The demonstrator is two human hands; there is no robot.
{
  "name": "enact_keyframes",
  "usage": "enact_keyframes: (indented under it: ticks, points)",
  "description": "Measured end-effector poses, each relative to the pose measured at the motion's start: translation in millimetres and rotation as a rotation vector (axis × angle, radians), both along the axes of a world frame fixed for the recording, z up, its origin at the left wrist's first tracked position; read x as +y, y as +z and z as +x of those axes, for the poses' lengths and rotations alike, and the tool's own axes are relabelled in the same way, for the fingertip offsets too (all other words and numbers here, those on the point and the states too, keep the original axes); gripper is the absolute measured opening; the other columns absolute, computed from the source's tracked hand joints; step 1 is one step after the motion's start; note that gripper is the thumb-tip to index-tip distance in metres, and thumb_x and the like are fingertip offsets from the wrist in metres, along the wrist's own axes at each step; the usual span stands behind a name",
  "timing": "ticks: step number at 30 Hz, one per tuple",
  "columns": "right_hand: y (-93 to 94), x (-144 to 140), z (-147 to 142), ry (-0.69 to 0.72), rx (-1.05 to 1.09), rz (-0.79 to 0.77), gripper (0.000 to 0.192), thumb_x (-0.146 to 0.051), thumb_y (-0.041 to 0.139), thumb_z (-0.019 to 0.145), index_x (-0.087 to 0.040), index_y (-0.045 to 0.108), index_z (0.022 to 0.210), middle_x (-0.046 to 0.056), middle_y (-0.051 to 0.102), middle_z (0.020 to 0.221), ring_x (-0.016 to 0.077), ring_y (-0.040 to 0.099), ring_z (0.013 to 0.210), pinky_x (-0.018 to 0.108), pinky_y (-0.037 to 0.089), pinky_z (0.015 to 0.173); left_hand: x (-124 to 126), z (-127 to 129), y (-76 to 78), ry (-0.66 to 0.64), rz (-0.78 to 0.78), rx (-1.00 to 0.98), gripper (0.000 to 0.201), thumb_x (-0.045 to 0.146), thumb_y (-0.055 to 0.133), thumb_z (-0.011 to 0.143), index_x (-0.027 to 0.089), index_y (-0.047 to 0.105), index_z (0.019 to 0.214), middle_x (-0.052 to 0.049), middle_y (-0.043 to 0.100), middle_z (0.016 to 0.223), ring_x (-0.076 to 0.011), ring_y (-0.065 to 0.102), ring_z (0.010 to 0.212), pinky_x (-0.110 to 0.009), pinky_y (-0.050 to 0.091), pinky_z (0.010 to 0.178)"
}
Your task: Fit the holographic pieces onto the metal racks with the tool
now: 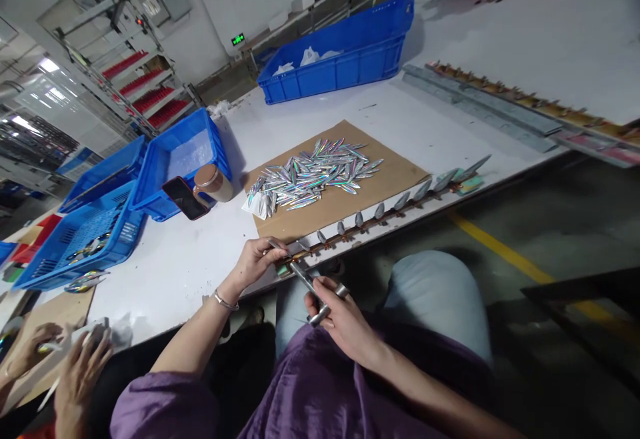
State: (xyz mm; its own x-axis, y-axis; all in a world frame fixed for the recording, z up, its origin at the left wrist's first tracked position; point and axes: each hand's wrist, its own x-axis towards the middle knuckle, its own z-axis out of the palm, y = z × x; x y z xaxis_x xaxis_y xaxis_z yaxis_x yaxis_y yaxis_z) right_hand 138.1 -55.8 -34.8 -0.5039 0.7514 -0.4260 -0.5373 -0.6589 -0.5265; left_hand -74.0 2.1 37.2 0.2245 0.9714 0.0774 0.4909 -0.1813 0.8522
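My left hand (256, 264) is closed at the near end of a narrow strip rack (367, 227), its fingertips pinching a small silver lure (276, 245). My right hand (341, 315) grips a metal T-handle wrench (303, 276), whose shaft tip points at the strip just beside my left fingertips. Several leaf-shaped silver lures (380, 211) stand upright in a row along the strip, at the table's front edge. Beyond it, a heap of shiny silver lures (320, 173) lies on a cardboard sheet (395, 159).
A phone (185, 197) leans by a lidded cup (214, 183) and a blue crate (183, 152). A larger blue bin (335, 59) stands behind. Metal rails (480, 105) lie at right. Another person's hands (83, 365) work at lower left.
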Motion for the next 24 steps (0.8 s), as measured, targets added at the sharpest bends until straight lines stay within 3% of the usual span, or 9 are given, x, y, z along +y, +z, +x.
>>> enact_keyframes:
  ticks: [3, 5, 7, 10, 12, 14, 17, 20, 24]
  points:
    - [-2.9, -2.5, -3.1, -0.012, -0.463, 0.480, 0.028, -0.050, 0.057, 0.094, -0.023, 0.052, 0.098, -0.001, 0.061, 0.069, 0.0157, 0.057, 0.059, 0.027, 0.043, 0.058, 1.5, 1.6, 2.1, -0.038, 0.075, 0.072, 0.038, 0.050, 0.064, 0.093, 0.014, 0.073, 0.090, -0.007, 0.074, 0.084, -0.0137, 0.065, 0.071, -0.024, 0.052, 0.069]
    - [-4.3, -2.4, -2.2, 0.030, -0.887, 0.821, 0.018, -0.037, 0.053, 0.097, -0.021, 0.056, 0.105, 0.005, 0.067, 0.077, 0.0209, 0.063, 0.069, 0.032, 0.044, 0.066, 1.9, 3.6, 3.6, -0.077, 0.125, 0.132, 0.038, 0.050, 0.061, 0.095, 0.015, 0.072, 0.090, -0.007, 0.074, 0.086, -0.0143, 0.067, 0.075, -0.024, 0.052, 0.071]
    - [-3.4, -2.2, -0.2, 0.095, -1.194, 1.032, 0.018, -0.026, 0.051, 0.096, -0.019, 0.059, 0.110, 0.011, 0.070, 0.090, 0.0254, 0.067, 0.080, 0.035, 0.044, 0.072, 1.6, 6.2, 4.3, -0.116, 0.179, 0.184, 0.039, 0.050, 0.057, 0.098, 0.015, 0.072, 0.091, -0.007, 0.074, 0.087, -0.0143, 0.068, 0.076, -0.024, 0.052, 0.072]
    - [0.4, -2.0, 1.4, 0.094, -1.167, 0.985, 0.019, -0.026, 0.052, 0.096, -0.019, 0.060, 0.112, 0.011, 0.070, 0.091, 0.0249, 0.066, 0.083, 0.034, 0.044, 0.073, 0.4, 10.0, 3.4, -0.132, 0.243, 0.264, 0.038, 0.049, 0.054, 0.100, 0.016, 0.071, 0.092, -0.007, 0.074, 0.086, -0.0141, 0.068, 0.076, -0.023, 0.051, 0.072]
    - [1.0, -0.5, 0.8, 0.027, -0.793, 0.687, 0.021, -0.038, 0.058, 0.095, -0.021, 0.057, 0.108, 0.005, 0.066, 0.080, 0.0203, 0.063, 0.074, 0.029, 0.044, 0.065, -0.3, 11.6, 1.9, -0.122, 0.263, 0.306, 0.037, 0.048, 0.053, 0.100, 0.016, 0.070, 0.093, -0.007, 0.073, 0.084, -0.0142, 0.068, 0.076, -0.023, 0.051, 0.072]
    - [-1.6, 3.1, 0.6, 0.007, -0.391, 0.372, 0.037, -0.058, 0.059, 0.091, -0.022, 0.056, 0.100, -0.001, 0.059, 0.070, 0.0152, 0.054, 0.059, 0.023, 0.037, 0.051, -0.4, 12.0, 0.3, -0.117, 0.275, 0.316, 0.037, 0.048, 0.053, 0.100, 0.016, 0.070, 0.093, -0.006, 0.073, 0.084, -0.0143, 0.068, 0.075, -0.023, 0.050, 0.071]
    - [-8.0, 9.4, 4.3, 0.077, -0.120, 0.132, 0.057, -0.075, 0.061, 0.079, -0.020, 0.058, 0.093, -0.003, 0.053, 0.064, 0.0111, 0.044, 0.048, 0.020, 0.024, 0.041, -0.1, 11.2, -1.2, -0.118, 0.285, 0.311, 0.036, 0.047, 0.054, 0.100, 0.016, 0.069, 0.092, -0.006, 0.073, 0.083, -0.0143, 0.068, 0.075, -0.023, 0.050, 0.071]
    - [-8.3, 10.8, 12.4, 0.017, -0.355, 0.319, 0.047, -0.066, 0.060, 0.087, -0.020, 0.060, 0.097, 0.000, 0.060, 0.067, 0.0143, 0.055, 0.056, 0.022, 0.035, 0.049, 0.1, 10.3, -1.5, -0.120, 0.285, 0.307, 0.035, 0.046, 0.054, 0.100, 0.016, 0.069, 0.092, -0.006, 0.073, 0.083, -0.0145, 0.069, 0.075, -0.023, 0.050, 0.072]
    - [6.0, 4.8, 18.3, 0.035, -1.213, 1.114, 0.023, -0.033, 0.051, 0.099, -0.019, 0.064, 0.112, 0.009, 0.069, 0.082, 0.0213, 0.064, 0.075, 0.031, 0.041, 0.069, 0.5, 9.5, -2.0, -0.114, 0.280, 0.298, 0.034, 0.046, 0.054, 0.100, 0.016, 0.069, 0.092, -0.007, 0.075, 0.087, -0.0145, 0.070, 0.077, -0.024, 0.051, 0.073]
